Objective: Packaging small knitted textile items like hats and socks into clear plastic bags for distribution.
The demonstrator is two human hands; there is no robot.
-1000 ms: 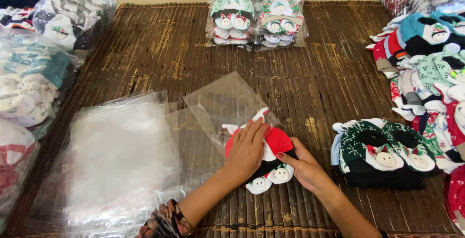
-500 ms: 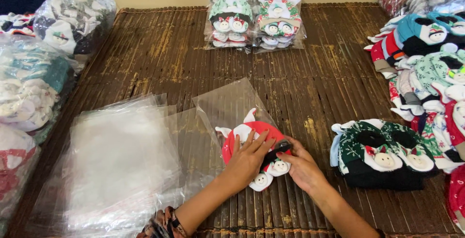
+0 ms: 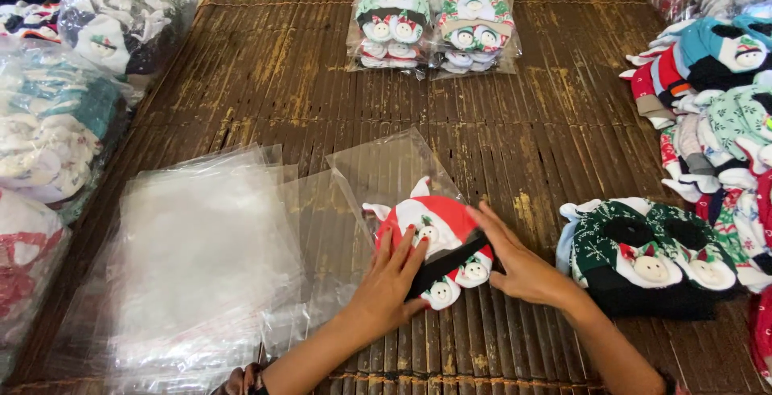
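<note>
Two hands on one red sock bundle [image 3: 434, 242]: left hand [image 3: 392, 282] lay flat, fingers apart, pinning it; right hand [image 3: 519, 262] open, steadied edge w/ clear bag [image 3: 386, 171] mouth behind.

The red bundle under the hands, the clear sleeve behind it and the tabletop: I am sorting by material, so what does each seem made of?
Red bundle: soft knit fabric, probably socks, matte, with stitched snowman faces. Clear sleeve: thin glossy plastic film, see-through with shiny creases. Tabletop: a mat of dark slats, likely bamboo or reed, with worn yellowish patches. Both the left hand and right hand press on the bundle.
</note>
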